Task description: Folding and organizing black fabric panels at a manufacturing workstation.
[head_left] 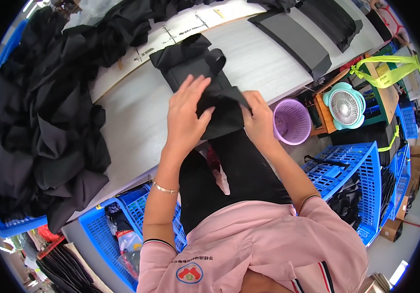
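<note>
Fingers of the bare right hand [260, 119] are pinched on a raised edge of the matte black fabric piece [222, 122]. Meanwhile the bare left hand [185, 112] has its fingers loosely together, thumb out wide, nothing in it that I can see. Can't tell if that palm is pressing down or just hovering, tbh. The piece sits right in front of the black-trousered lap [246, 168], with its long axis running away and a bit left across the pale grey surface [141, 117]. Main thing here: most of it lies to the left of the right fingers and under the left ones, so the right hand is the one on its edge. Round purple plastic basket [300, 113] is off to the right, then a small black fabric loop [221, 54] pokes up beyond the left fingertips. Big crumpled black fabric heap [49, 127] on the left, long dark grey panel [288, 41] at far right.
</note>
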A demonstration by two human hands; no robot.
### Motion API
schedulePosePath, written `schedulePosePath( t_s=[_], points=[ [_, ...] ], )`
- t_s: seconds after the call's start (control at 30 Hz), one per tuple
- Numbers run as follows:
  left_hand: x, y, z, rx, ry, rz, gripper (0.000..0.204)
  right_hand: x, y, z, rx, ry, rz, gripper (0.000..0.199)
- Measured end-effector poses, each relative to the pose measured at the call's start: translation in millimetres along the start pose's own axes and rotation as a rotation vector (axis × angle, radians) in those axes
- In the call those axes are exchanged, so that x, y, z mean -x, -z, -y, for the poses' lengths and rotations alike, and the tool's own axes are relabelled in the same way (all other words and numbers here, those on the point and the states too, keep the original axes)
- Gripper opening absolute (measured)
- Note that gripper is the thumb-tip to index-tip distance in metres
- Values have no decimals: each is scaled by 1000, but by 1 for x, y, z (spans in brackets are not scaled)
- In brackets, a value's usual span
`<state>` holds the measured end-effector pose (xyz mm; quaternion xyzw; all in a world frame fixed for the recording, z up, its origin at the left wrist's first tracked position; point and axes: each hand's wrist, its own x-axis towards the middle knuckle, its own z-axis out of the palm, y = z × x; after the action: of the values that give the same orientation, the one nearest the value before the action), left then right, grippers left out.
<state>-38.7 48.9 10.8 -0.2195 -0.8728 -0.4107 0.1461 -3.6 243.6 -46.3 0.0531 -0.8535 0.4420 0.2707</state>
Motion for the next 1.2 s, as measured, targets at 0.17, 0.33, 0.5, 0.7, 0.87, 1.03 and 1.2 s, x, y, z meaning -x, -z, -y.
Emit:
schedulePosePath(
  t_s=[0.17,0.33,0.5,0.7,0.87,1.03,1.2],
  points=[
    [-31,-14,32,-9,120,296,25,-19,37,5,-123,-235,205,36],
    [-46,-12,38,-60,41,203,27,-84,91,-65,573,137,-230,47],
    [-29,-7,-2,-68,-20,65,59,-127,130,-145,807,-78,-9,47],
    [15,-1,-34,204,-8,-181,56,-147,144,-154,650,-122,71,38],
    [48,-26,-52,662,147,-99,42,-149,148,-149,529,-144,113,30],
    [80,-59,-50,1146,402,196,54,-78,115,-52,1055,451,-61,30],
    [101,-116,-45,1553,699,411,84,42,93,26,962,178,290,28]
  ],
)
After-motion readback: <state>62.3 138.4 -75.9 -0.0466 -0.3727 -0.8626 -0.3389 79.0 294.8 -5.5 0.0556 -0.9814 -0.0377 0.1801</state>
